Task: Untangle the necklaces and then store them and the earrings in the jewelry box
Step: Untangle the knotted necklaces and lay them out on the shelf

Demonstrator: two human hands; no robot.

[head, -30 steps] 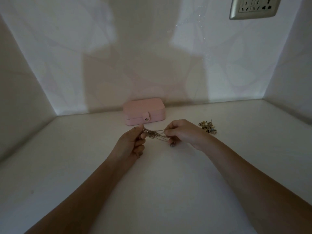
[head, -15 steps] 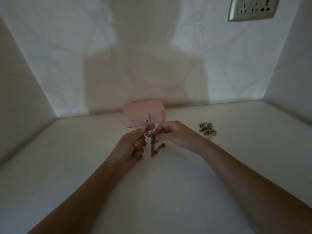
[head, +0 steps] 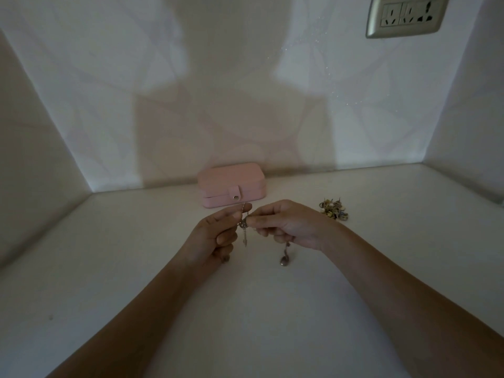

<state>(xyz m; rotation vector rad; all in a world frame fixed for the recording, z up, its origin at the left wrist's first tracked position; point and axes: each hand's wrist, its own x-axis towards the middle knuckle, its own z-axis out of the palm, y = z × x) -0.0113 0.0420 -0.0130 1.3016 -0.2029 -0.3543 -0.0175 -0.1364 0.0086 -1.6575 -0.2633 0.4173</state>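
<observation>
Just below the middle of the frame the two hands meet, fingertips almost touching. The left hand [head: 215, 237] has its fingers curled in, and its thumb and forefinger pinch a thin metal chain. A short length of the chain sticks up above the fingertips and another hangs straight down beside the curled fingers. The right hand [head: 290, 227] is also curled narrow and pinches the same tangle from the other side.

The necklaces [head: 243, 224] are fine, dull silvery links bunched into a small knot between the two pinches, held up off the surface. A second strand comes out from under the right palm and ends in a small rounded pendant [head: 283, 260] that dangles low; whether it touches the surface cannot be told.

Just behind the hands, against the back wall, sits the jewelry box [head: 231, 181]. It is pale pink, a flat rectangle with rounded corners and a smooth matte skin. Its lid is down and a tab with a round metal snap [head: 235, 197] is fastened over the front, so its contents are hidden.

To the right of the right hand, apart from it, the earrings [head: 334, 211] lie in a small spiky heap of gold and pale pieces on the smooth white tabletop [head: 272, 309].

A metallic-framed wall socket [head: 406, 16] sits in the upper right corner of the frame.
</observation>
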